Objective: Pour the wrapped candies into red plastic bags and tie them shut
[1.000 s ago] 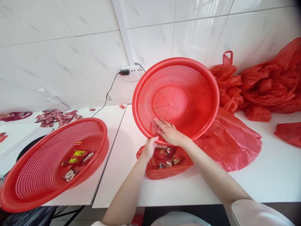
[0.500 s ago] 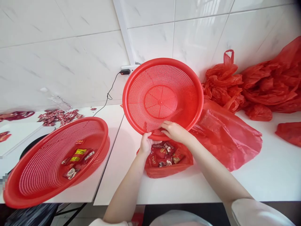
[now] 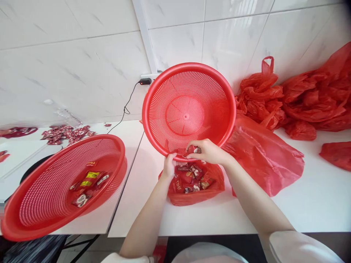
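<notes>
A round red plastic basket (image 3: 189,84) with perforated walls is tipped toward me, its lower rim above a red plastic bag. My left hand (image 3: 170,166) grips that rim, thumb on top and fingers underneath. Just inside the rim, my right hand (image 3: 207,151) is closed on a small red snack packet (image 3: 194,149) with a dark and white print. Below both hands the open red plastic bag (image 3: 192,200) holds several red and brown snack packets (image 3: 189,178).
At left a second red basket (image 3: 35,204) holds several packets (image 3: 90,179). Behind it lie small red packets (image 3: 65,135). Crumpled red bags (image 3: 260,95) lie along the tiled wall at right, and a flat red bag (image 3: 274,160) is on the white table. A black cable (image 3: 126,109) runs from a socket.
My right hand has lifted slightly and turned, and a red snack packet now shows between its fingers. My left hand keeps its hold on the basket rim.
</notes>
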Action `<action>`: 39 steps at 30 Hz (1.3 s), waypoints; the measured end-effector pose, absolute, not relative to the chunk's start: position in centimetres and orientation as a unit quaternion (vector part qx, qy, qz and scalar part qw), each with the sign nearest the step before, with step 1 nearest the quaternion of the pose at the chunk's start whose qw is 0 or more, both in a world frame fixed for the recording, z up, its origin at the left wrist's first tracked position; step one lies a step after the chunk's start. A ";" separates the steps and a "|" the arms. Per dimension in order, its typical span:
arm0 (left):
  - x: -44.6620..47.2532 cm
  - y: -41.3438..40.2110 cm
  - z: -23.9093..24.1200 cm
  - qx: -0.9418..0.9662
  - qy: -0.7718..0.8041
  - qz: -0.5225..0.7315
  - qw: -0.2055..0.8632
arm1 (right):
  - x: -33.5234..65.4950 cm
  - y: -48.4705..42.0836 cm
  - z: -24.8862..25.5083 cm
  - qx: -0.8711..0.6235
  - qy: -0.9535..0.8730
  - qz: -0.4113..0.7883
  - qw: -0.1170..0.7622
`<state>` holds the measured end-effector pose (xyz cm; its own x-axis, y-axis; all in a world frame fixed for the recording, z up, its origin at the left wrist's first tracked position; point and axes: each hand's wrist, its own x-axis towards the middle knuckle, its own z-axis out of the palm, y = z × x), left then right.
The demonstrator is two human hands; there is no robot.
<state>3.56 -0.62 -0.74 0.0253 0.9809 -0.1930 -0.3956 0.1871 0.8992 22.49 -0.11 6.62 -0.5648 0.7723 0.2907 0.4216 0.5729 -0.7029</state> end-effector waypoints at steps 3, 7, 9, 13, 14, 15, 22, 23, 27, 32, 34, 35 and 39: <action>3.3 -0.5 -0.7 0.328 0.429 0.552 0.636 | 22.1 -0.4 6.9 -0.327 -0.852 0.316 0.260; 3.2 -0.5 -0.5 0.307 0.411 0.564 0.648 | 21.6 -0.7 7.0 -0.311 -0.846 0.369 0.228; 3.2 -0.5 -0.4 0.302 0.406 0.566 0.651 | 21.6 -0.8 7.1 -0.302 -0.850 0.373 0.220; 3.3 -0.5 -0.1 0.306 0.413 0.564 0.646 | 21.6 -1.0 7.5 -0.293 -0.855 0.366 0.219; 3.3 -0.5 -0.1 0.309 0.416 0.565 0.642 | 21.6 -1.0 7.5 -0.293 -0.854 0.371 0.219; 3.3 -0.5 0.0 0.311 0.418 0.566 0.639 | 21.6 -1.0 7.5 -0.295 -0.850 0.372 0.225; 3.1 -0.3 0.0 0.275 0.413 0.627 0.600 | 22.2 -0.4 6.9 -0.497 -0.725 0.085 0.469; 3.0 -0.2 0.0 0.270 0.410 0.634 0.598 | 22.5 -0.1 6.8 -0.536 -0.681 0.045 0.498; 2.5 -0.1 0.1 0.264 0.397 0.646 0.596 | 24.7 1.0 6.8 -0.601 -0.580 0.108 0.539; 2.2 -0.2 0.3 0.311 0.368 0.681 0.552 | 26.4 1.2 7.9 -0.542 -0.506 0.428 0.517; 1.5 -0.1 0.5 0.322 0.369 0.717 0.496 | 26.6 0.9 8.5 -0.521 -0.469 0.451 0.553; 1.0 0.1 0.7 0.315 0.381 0.738 0.458 | 26.7 0.7 8.7 -0.520 -0.457 0.436 0.575; -1.6 0.7 1.3 0.252 0.469 0.798 0.281 | 26.9 0.3 9.1 -0.526 -0.441 0.388 0.615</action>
